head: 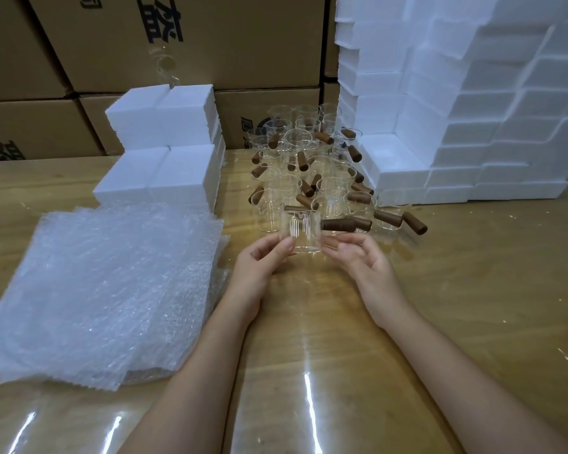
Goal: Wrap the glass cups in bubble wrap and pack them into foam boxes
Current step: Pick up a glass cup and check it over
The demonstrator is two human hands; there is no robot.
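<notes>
A clear glass cup with a brown wooden handle sticking out to the right is held between both hands just above the table. My left hand pinches its left side with thumb and fingers. My right hand holds its right side under the handle. Behind it stands a crowd of several like glass cups with wooden handles. A stack of bubble wrap sheets lies to the left. Closed white foam boxes are stacked behind the wrap.
A tall wall of white foam boxes rises at the right, one open box at its foot. Brown cardboard cartons line the back. The wooden table is covered in glossy film.
</notes>
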